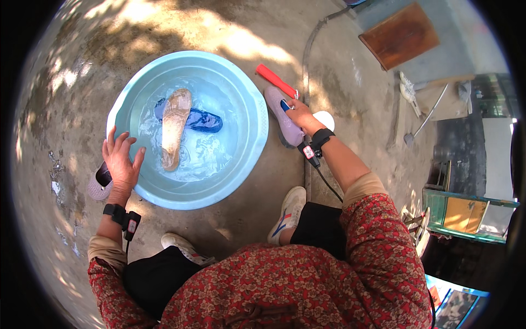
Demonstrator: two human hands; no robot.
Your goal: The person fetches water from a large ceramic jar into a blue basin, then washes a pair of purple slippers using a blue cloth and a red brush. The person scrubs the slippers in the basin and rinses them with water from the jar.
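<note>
A light blue plastic basin [263,119] of water stands on the ground before me. In it a tan insole [176,123] lies across a blue patterned insole [205,121]. My left hand [123,156] is at the basin's left rim with its fingers spread, holding nothing. Just outside that rim a lilac shoe [100,187] is partly hidden by the hand. Right of the basin, my right hand [302,115] grips a second lilac shoe [279,98], whose opening shows blue inside. A red-handled brush [277,80] lies beyond this shoe, its head partly hidden.
A round white object [324,120] sits behind my right wrist. A hose or cable [306,61] runs along the concrete ground [234,230]. White shoes [407,88] and a long-handled tool [429,111] are at the right, near a brown board [400,37]. My feet [289,214] flank the basin's near side.
</note>
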